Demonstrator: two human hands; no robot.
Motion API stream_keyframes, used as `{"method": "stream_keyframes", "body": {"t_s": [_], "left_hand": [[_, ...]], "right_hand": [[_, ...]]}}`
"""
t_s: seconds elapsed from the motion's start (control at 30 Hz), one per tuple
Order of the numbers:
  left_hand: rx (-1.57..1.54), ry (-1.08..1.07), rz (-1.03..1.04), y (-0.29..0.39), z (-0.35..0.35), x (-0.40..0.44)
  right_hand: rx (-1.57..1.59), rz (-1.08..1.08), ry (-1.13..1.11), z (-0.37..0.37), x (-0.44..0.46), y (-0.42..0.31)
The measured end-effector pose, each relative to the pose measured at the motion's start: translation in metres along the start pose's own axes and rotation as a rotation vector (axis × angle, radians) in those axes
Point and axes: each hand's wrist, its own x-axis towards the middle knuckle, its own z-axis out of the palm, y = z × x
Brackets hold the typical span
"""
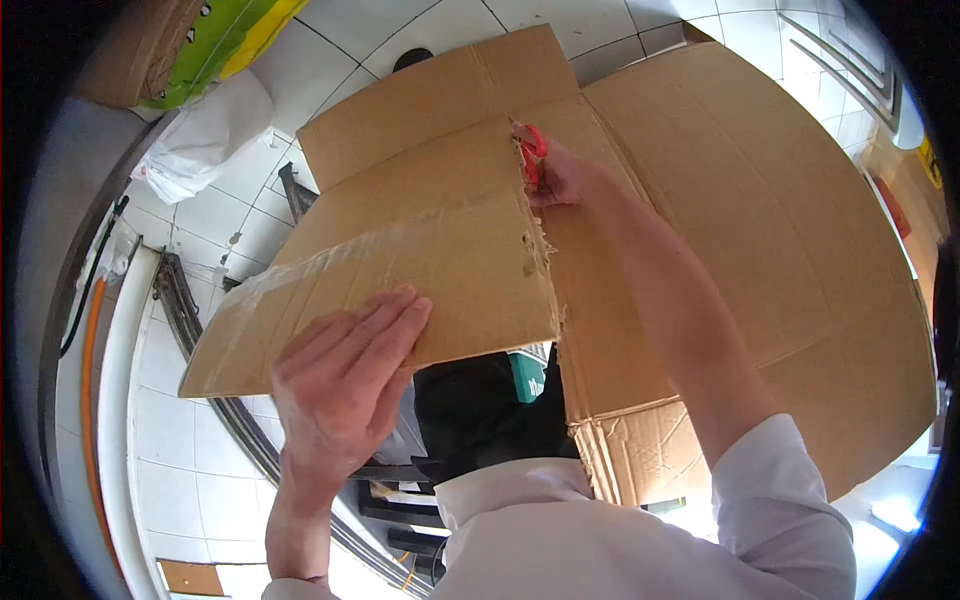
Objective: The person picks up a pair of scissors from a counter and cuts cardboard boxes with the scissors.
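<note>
A large opened-out cardboard box (450, 240) spreads across the view, with a strip of clear tape along its left panel. My left hand (345, 375) grips the near edge of that panel, fingers on top and thumb below. Farther out, my right hand (560, 180) is closed around red-handled scissors (535, 143) at the panel's ragged cut edge. The blades are mostly hidden. From the scissors, this rough edge runs back toward me, and a gap separates its near end from the wide right cardboard panel (750, 220).
A white plastic bag (215, 135) and a green-and-yellow package (225, 45) are at the upper left. Dark metal rails (180, 310) and an orange hose (92, 400) run down the left side. White floor tiles (345, 40) show around the cardboard.
</note>
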Motion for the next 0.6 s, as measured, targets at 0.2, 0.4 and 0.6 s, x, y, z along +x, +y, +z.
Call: {"method": "stream_keyframes", "body": {"t_s": [0.2, 0.4, 0.6], "left_hand": [[0.031, 0.018, 0.053, 0.006, 0.009, 0.002], [0.042, 0.048, 0.061, -0.009, 0.007, 0.001], [0.039, -0.022, 0.043, 0.006, 0.012, -0.001]], "right_hand": [[-0.046, 0.095, -0.062, -0.008, 0.003, -0.007], [-0.072, 0.079, -0.116, -0.004, -0.017, 0.005], [-0.022, 0.015, 0.001, -0.004, 0.009, 0.016]]}}
